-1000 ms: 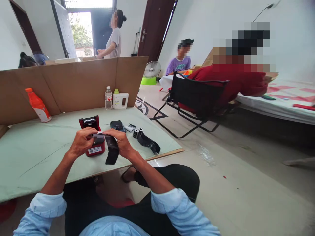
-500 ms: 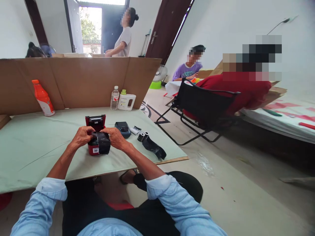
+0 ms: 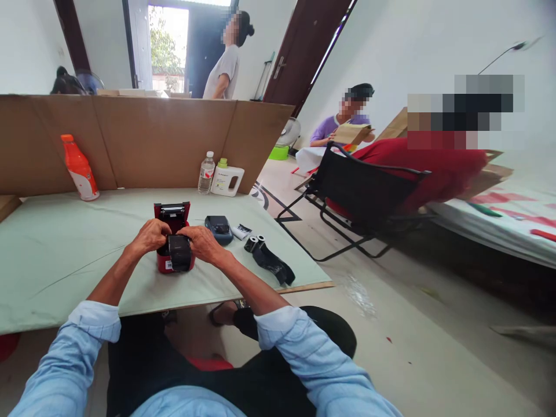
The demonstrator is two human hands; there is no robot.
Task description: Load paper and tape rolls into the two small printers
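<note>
A small red printer [image 3: 162, 263] stands on the cloth-covered table [image 3: 78, 260], its lid [image 3: 172, 212] raised at the back. Black ribbon [image 3: 180, 255] spills over the front of its open compartment. My right hand [image 3: 203, 242] pinches the ribbon's top edge from the right. On the left side, my left hand [image 3: 150, 236] reaches over the compartment with curled fingers; what they hold is hidden. To the right lie a dark blue handheld device [image 3: 219, 229], a small black-and-white packet [image 3: 241, 231], and two small rolls [image 3: 256, 242] with a black strip [image 3: 274, 265] trailing from them.
An upright cardboard panel [image 3: 165, 145] borders the table's far side. Before it stand an orange bottle [image 3: 80, 168], a clear water bottle [image 3: 206, 174] and a white jug [image 3: 227, 180]. A black folding chair [image 3: 365, 191] with a seated person is on the right; other people sit or stand farther off.
Both hands stay at the printer with slight finger shifts, and the ribbon sits a bit differently at its front. The view has shifted slightly. A person in purple now holds up a cardboard piece.
</note>
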